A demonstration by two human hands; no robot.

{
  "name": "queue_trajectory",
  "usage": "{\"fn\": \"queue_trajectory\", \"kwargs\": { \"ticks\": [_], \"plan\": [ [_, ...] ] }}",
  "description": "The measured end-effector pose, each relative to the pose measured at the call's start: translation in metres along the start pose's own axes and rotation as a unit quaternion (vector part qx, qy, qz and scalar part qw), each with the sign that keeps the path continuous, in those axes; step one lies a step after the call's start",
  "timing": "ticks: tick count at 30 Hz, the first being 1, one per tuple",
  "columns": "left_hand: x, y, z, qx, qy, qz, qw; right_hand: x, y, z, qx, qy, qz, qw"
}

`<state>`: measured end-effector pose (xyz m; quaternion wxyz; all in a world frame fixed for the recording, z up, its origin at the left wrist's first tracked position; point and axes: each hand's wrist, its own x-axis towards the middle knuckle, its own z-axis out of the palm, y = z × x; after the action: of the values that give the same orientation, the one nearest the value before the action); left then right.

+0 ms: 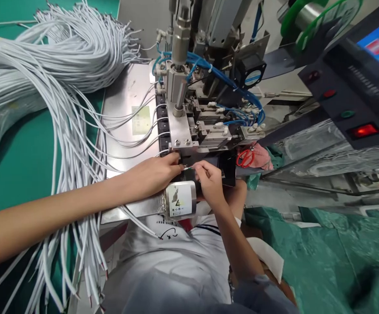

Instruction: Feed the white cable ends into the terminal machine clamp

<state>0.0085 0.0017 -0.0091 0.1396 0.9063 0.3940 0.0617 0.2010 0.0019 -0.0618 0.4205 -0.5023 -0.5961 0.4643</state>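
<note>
Just in front of the bench machine (179,126), my left hand (161,172) presses its thumb and fingertips on a white cable (186,168) at the row of black holders (164,126). My right hand (210,181) pinches the thin wires at that cable's end, close to the left fingertips. Several other white cables (137,144) run from the left into the black holders, below the metal clamp plate. A metal cover with a warning label (180,200) sits right under my hands. The fine detail at the fingertips is small and partly hidden.
A large bundle of white cables (68,56) lies on the green mat (19,152) at left, many ends hanging over the edge. Blue air tubes (222,76) loop above the machine. Red scissors (245,158), a control box (349,96) and green sheeting (323,248) are at right.
</note>
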Motion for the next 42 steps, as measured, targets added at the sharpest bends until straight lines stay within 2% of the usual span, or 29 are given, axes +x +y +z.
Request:
{"fn": "queue_trajectory", "kwargs": {
  "ticks": [4, 8, 17, 21, 31, 42],
  "plan": [
    [0.001, 0.000, 0.002, 0.004, -0.011, -0.002, 1.000, 0.002, 0.004, 0.007, 0.049, -0.019, 0.024, 0.998],
    [-0.001, -0.001, 0.003, 0.012, -0.001, 0.000, 1.000, 0.004, 0.005, 0.013, 0.045, -0.014, 0.021, 0.999],
    [0.000, -0.001, 0.003, 0.131, 0.008, 0.047, 0.990, 0.007, 0.002, 0.012, 0.016, -0.036, 0.028, 0.999],
    [0.001, -0.002, 0.002, 0.136, 0.012, 0.056, 0.989, 0.006, 0.004, 0.008, 0.021, -0.056, 0.033, 0.998],
    [0.001, -0.004, 0.002, 0.142, 0.009, 0.049, 0.989, 0.009, 0.002, 0.011, 0.050, -0.035, 0.028, 0.998],
    [0.002, -0.003, 0.001, 0.156, -0.007, 0.052, 0.986, 0.009, 0.005, 0.009, 0.050, -0.049, 0.046, 0.996]
  ]
}}
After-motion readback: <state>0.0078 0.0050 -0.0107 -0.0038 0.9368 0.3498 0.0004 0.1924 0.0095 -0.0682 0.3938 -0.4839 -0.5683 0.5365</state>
